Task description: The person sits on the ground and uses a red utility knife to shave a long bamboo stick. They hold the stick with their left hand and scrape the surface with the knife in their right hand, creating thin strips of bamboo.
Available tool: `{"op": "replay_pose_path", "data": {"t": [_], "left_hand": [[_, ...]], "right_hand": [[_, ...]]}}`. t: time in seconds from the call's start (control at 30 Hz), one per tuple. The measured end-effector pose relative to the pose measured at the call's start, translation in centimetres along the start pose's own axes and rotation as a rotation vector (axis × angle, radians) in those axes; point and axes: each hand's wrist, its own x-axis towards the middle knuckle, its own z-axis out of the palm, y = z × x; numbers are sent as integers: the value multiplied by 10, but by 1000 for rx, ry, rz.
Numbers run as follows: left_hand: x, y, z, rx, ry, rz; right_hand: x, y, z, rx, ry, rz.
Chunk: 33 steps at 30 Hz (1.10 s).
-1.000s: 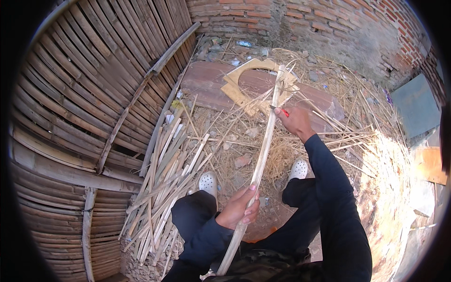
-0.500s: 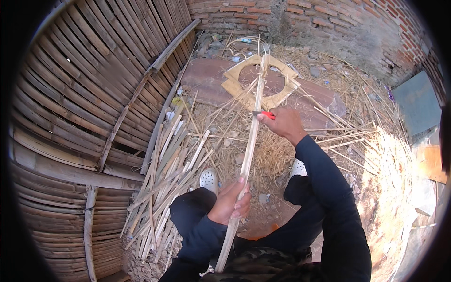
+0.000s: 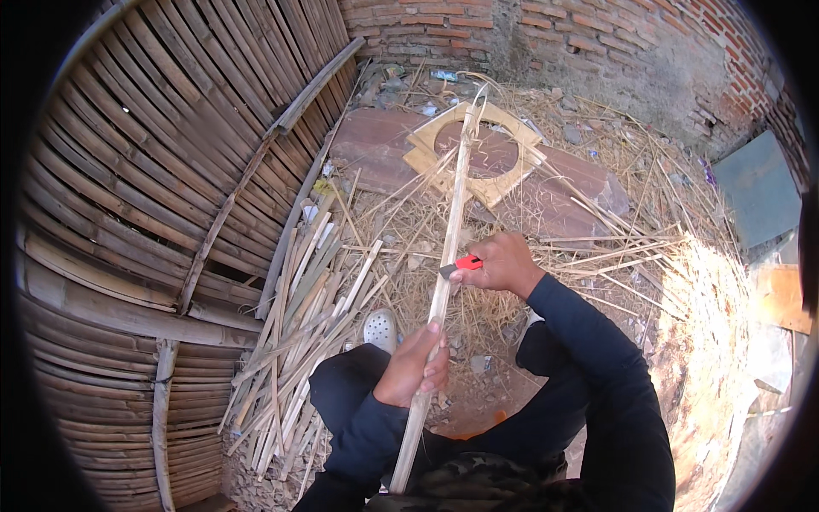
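A long pale bamboo strip (image 3: 455, 213) runs from my lap away from me, its far end over the round-holed wooden board (image 3: 503, 184). My left hand (image 3: 413, 365) is closed around its near part. In my right hand (image 3: 505, 263) is a red utility knife (image 3: 466, 264), its dark front end against the strip's right side, a short way beyond my left hand. Thin curled shavings (image 3: 483, 96) hang at the strip's far end. The blade's edge is too small to make out.
Many split bamboo strips (image 3: 299, 316) lie piled at my left, beside a bamboo slat wall (image 3: 171, 171). Straw-like shavings (image 3: 503, 311) cover the ground between my feet. Under the holed board lies a brown sheet (image 3: 375, 141). A brick wall (image 3: 614, 60) stands behind.
My right hand has drawn the knife along the strip toward me, closer to my left hand. The strip's far end has swung slightly left and lower. My left hand keeps its grip.
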Motion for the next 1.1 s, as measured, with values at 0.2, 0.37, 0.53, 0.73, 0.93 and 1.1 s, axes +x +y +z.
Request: {"op": "replay_pose_path", "data": {"t": [0.2,0.37,0.53,0.73,0.93,1.1], "left_hand": [[-6,2,2,-9,-14,36],[0,2,13,36,-28,23],[-10,-17,20,106,-88,-49],[-3,-30,26,157,-120,-85],[13,-27,16,146,-93,-94],[5,-8,2,137,-2,56]], "right_hand": [[21,18,-7,-59,126,71],[20,39,-10,-17,177,165],[26,103,-16,-115,275,554],[5,149,-23,-205,134,682],[10,133,-9,172,165,784],[8,36,-26,200,-99,434]]}}
